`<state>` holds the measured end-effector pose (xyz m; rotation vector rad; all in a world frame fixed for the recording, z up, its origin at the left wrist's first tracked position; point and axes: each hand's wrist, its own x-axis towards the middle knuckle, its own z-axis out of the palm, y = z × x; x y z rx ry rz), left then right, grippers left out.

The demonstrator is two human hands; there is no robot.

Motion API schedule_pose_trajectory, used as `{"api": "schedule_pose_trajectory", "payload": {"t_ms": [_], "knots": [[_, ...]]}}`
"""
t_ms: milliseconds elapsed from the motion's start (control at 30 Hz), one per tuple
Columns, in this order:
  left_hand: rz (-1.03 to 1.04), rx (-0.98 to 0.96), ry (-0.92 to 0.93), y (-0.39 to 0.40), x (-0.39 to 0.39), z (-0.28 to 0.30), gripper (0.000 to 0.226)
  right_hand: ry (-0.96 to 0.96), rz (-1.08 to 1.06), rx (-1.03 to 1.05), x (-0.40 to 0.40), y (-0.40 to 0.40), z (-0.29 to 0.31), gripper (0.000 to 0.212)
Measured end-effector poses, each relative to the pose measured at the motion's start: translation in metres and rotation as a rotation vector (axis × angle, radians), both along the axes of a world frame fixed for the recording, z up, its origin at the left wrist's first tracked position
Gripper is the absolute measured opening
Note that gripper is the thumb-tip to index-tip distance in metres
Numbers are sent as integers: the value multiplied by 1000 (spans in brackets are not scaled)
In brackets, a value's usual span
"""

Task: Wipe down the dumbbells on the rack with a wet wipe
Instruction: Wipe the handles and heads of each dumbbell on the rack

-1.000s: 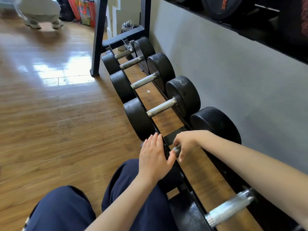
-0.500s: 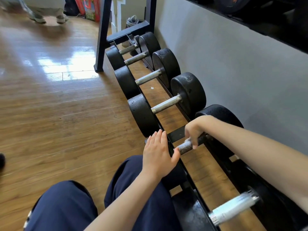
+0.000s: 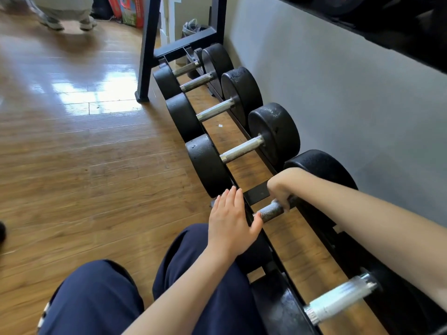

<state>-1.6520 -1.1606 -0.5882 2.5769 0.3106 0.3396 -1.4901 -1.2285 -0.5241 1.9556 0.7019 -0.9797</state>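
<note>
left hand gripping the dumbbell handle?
No. The left hand lies flat on the dumbbell's near weight; the right hand grips the handle.

Both forearms are bare, with no sleeve showing behind the left hand [image 3: 231,223] or the right hand [image 3: 281,187]. Below the left hand, navy trousers [image 3: 96,303] cover both knees.

A low black rack [image 3: 257,192] runs along the grey wall, from near right to far centre, standing on the wooden floor [image 3: 84,165]. Black dumbbells [image 3: 242,148] lie across its rails in a row.
</note>
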Motion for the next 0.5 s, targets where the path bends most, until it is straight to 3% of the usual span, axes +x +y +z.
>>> {"api": "schedule_pose_trajectory", "payload": {"t_ms": [100,200,300,433,500], "knots": [[0,11,-2,0,0,-1,78,30,-15,65,2,0,6,58],[-4,-4,-19,0,-1,1,81,109,-120,297,-7,-4,7,60],[-11,-14,-31,1,-1,1,85,157,-300,611,-13,-22,4,40],[-31,-24,-23,2,-2,2,89,-8,-435,1134,-36,-57,-11,21],[-35,-29,-19,2,-2,3,91,-80,-385,1239,-51,-65,-20,23]]}}
